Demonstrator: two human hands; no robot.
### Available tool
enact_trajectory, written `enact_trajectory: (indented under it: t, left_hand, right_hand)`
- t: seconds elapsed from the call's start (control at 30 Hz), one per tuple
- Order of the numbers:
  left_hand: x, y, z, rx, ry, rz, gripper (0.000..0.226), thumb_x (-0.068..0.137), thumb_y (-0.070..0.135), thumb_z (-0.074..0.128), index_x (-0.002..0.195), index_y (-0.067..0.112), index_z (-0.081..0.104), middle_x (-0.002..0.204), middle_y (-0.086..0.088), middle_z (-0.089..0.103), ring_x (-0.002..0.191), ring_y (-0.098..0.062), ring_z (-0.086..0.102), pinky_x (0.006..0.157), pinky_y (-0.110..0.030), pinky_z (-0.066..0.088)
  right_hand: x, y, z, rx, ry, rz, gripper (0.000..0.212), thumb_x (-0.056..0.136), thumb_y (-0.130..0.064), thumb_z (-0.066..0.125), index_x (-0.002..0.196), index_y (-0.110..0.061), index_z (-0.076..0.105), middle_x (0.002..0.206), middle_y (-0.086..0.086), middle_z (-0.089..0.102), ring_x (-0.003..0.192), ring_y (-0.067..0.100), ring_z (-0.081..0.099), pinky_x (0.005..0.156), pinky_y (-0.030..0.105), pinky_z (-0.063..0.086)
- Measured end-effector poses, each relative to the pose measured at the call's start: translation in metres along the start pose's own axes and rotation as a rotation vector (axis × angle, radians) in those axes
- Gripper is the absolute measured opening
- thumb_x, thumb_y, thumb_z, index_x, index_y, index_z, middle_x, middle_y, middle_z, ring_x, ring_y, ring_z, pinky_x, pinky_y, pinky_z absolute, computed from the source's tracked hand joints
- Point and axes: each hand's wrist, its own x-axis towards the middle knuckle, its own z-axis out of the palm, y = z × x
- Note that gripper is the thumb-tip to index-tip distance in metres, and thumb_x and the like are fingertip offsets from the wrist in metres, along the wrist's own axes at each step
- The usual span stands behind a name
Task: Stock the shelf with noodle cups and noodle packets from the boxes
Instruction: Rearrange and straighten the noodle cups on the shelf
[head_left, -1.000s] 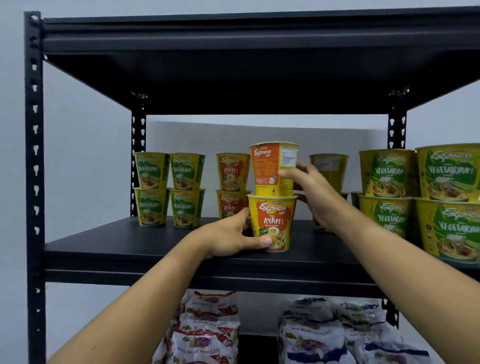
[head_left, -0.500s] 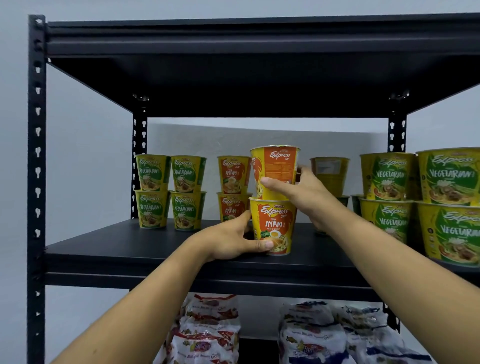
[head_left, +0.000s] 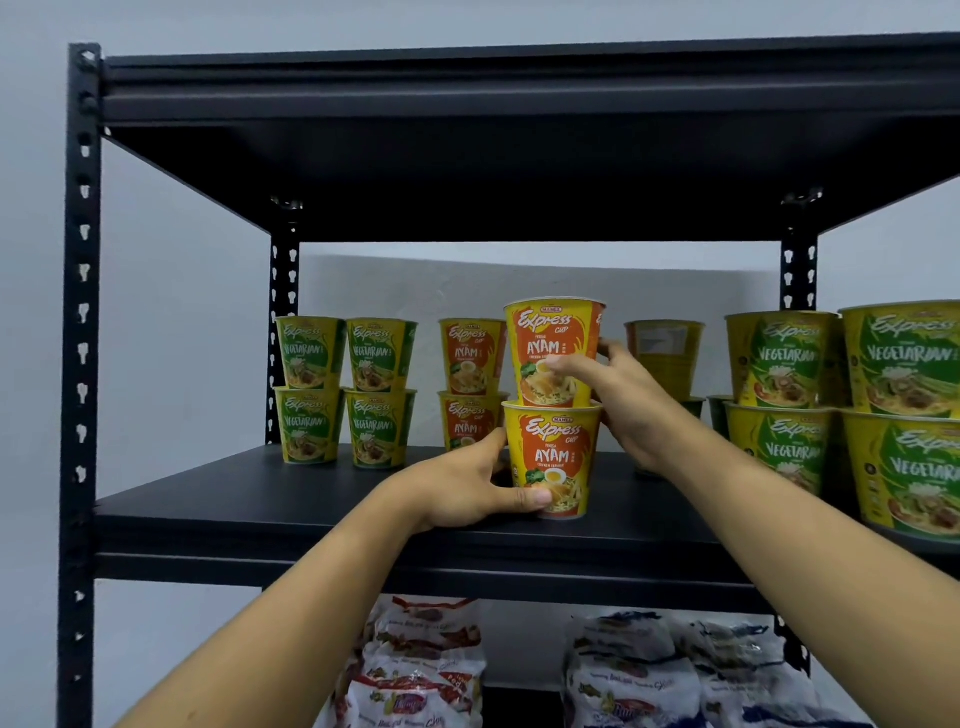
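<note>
Head view, left hand grips lower cup, right hand upper cup

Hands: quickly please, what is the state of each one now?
Left hand: grips the lower Ayam cup.
Right hand: grips the upper Ayam cup.

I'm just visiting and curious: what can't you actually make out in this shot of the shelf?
All in the head view:
- The cup beneath the turned cup is mostly hidden behind the right hand.
- The turned cup's flavour: its label faces away.
- Noodle packets: print blurred, cut off by the bottom edge.
- Rightmost Vegetarian cups: cut off by the right edge.
- Boxes: outside the frame.
</note>
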Motion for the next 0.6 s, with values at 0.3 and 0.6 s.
enact_trajectory:
  t: [0.3, 0.6]
  left_hand:
    - [0.0017, -0.0013, 0.0001, -0.005, -0.002, 0.005, 0.09, 0.084, 0.056, 0.078, 0.155, 0.039, 0.025, 0.151, 0.009, 0.051, 0.139, -0.012, 0.046, 0.119, -0.044, 0.035]
    - [0.0016, -0.0018, 0.0001, -0.022, -0.005, 0.008, 0.087, 0.085, 0.053, 0.078, 0.155, 0.039, 0.026, 0.151, 0.01, 0.05, 0.139, -0.011, 0.046, 0.119, -0.041, 0.035]
  right_hand:
    - [-0.0004, 0.0061, -0.0026, -0.065, -0.002, -0.012, 0.08, 0.071, -0.059, 0.08, 0.138, -0.03, 0.049, 0.126, -0.005, 0.066, 0.111, 0.017, 0.066, 0.101, 0.047, 0.052]
    - [-0.0023, 0.0074, -0.003, -0.05, 0.002, -0.029, 0.085, 0.066, -0.062, 0.079, 0.138, -0.029, 0.048, 0.126, -0.005, 0.066, 0.111, 0.016, 0.066, 0.1, 0.045, 0.053]
